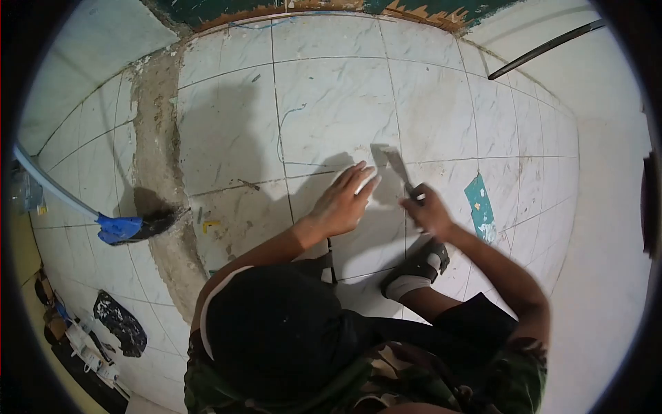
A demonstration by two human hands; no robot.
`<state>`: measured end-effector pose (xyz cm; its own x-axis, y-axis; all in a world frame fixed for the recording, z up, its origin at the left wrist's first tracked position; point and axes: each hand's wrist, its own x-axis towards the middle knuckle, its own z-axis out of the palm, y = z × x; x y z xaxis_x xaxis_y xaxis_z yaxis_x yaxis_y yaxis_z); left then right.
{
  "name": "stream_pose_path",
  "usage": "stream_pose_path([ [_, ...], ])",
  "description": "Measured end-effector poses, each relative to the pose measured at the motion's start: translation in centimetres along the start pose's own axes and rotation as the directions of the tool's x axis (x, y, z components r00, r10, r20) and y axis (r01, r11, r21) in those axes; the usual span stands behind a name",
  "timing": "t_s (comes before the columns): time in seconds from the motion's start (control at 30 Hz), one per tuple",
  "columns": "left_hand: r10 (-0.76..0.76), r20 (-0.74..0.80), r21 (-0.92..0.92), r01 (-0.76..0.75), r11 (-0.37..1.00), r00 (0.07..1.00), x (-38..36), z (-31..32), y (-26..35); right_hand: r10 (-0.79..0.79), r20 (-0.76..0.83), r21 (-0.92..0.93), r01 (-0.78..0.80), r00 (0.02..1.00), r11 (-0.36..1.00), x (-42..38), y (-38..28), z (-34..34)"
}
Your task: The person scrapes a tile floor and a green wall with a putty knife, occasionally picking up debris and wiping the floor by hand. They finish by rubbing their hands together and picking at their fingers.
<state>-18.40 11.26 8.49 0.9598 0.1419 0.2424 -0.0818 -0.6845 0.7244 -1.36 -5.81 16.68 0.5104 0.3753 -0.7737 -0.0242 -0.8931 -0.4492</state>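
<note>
My right hand [429, 212] is wrapped round the dark handle of a scraper [399, 169]. The flat metal blade slants up and left, its end close over the white floor tiles [338, 79]. Just left of the blade, my left hand [343, 201] hovers over the tiles with fingers stretched out and nothing in it. Small crumbs of pale debris [362, 148] lie by the blade's end. A thin blue string [281, 131] curls on the tiles beyond my left hand.
At left, a broom [121, 228] with a blue head rests across a bare cement strip [155, 117]. A green painted scrap [480, 207] lies right of my right hand. Beyond are a black bag [121, 323], a dark rod [545, 50] and a peeling green panel [241, 10]. My sandalled foot [417, 269] is close by.
</note>
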Motion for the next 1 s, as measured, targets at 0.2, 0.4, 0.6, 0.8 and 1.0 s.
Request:
stream_pose_path([
  [0.2,0.067,0.009,0.019,-0.067,0.998,0.998,-2.5,3.0,-4.3,0.151,-0.068,0.639,-0.073,0.986,0.765,-1.4,2.0,11.6],
  [0.4,-0.336,-0.093,-0.401,0.273,0.874,0.937,-1.3,1.7,-3.3,0.045,0.288,0.927,-0.290,0.957,0.239,0.0,0.2,10.1],
  [0.6,-0.566,-0.060,-0.770,0.323,0.550,0.822,-0.9,2.2,-3.5,-0.276,0.189,0.951,-0.246,0.942,-0.188,4.9,-1.8,7.4],
  [0.8,-0.660,0.195,-0.936,0.340,0.097,0.726,0.8,2.8,0.2,-0.380,0.033,0.938,-0.160,0.924,-0.307,5.8,-2.6,7.3],
  [1.0,-0.531,0.424,-0.873,0.488,-0.021,0.734,1.5,2.7,1.4,-0.413,-0.028,0.940,-0.116,0.910,-0.320,5.0,-2.1,6.9],
])
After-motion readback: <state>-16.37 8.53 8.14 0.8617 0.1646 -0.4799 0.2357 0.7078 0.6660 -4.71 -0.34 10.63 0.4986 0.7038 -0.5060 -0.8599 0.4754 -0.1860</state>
